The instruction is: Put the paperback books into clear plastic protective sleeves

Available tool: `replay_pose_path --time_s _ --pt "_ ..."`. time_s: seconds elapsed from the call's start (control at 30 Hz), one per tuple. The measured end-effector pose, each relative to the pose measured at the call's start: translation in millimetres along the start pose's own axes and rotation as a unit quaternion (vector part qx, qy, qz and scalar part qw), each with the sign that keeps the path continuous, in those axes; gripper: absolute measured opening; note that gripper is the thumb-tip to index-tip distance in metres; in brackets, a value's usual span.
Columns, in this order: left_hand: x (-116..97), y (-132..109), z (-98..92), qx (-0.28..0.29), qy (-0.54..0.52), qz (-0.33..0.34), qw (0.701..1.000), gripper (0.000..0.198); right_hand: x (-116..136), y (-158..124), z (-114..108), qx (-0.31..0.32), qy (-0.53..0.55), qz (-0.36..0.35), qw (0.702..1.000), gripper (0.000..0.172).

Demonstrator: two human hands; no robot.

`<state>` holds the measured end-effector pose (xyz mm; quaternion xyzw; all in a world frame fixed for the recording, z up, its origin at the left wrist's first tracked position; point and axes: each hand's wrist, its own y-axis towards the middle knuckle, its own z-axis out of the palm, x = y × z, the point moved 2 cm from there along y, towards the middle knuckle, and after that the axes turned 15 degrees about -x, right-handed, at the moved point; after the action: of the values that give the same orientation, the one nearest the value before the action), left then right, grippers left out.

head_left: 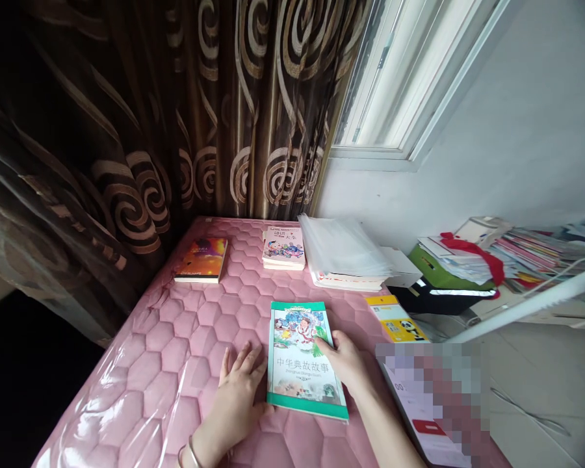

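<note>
A green-bordered picture book with Chinese title lies flat on the pink quilted surface, close to me. My left hand rests flat beside the book's left edge, fingers stretched out, thumb touching the book's lower left corner. My right hand lies on the book's right side, fingers flat on the cover. Neither hand grips anything.
Farther back lie an orange-covered book, a small stack of pink-covered books and a pile of clear plastic sleeves. A yellow booklet sits at the right edge. Dark swirl-patterned curtains hang behind; cluttered papers lie right.
</note>
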<state>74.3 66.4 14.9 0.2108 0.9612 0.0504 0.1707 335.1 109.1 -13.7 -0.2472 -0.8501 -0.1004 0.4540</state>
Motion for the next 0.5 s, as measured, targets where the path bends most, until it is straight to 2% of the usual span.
replay_pose_path --time_s 0.07,0.13,0.3,0.4,0.5 --pt "-4.2 -1.7 -0.2 0.015 -0.006 -0.012 1.000 0.082 -3.1 3.4 0.0 0.017 0.031 0.023 0.999 0.028" --pt "-12.0 -6.6 4.3 0.007 -0.010 -0.021 1.000 0.081 -2.7 6.1 -0.9 0.035 0.060 0.043 0.997 0.029" --pt "-26.5 -13.3 34.6 -0.094 0.020 -0.069 0.993 0.061 10.0 3.3 -7.5 0.057 0.106 0.100 0.988 0.029" --pt "-24.0 -5.7 48.7 -0.159 0.076 -0.075 0.982 0.057 14.0 -9.1 -10.2 0.069 0.166 0.129 0.975 0.037" --pt "-16.5 3.8 52.8 -0.178 0.117 -0.066 0.975 0.053 10.6 -24.6 -9.3 0.092 0.228 0.151 0.957 0.049"
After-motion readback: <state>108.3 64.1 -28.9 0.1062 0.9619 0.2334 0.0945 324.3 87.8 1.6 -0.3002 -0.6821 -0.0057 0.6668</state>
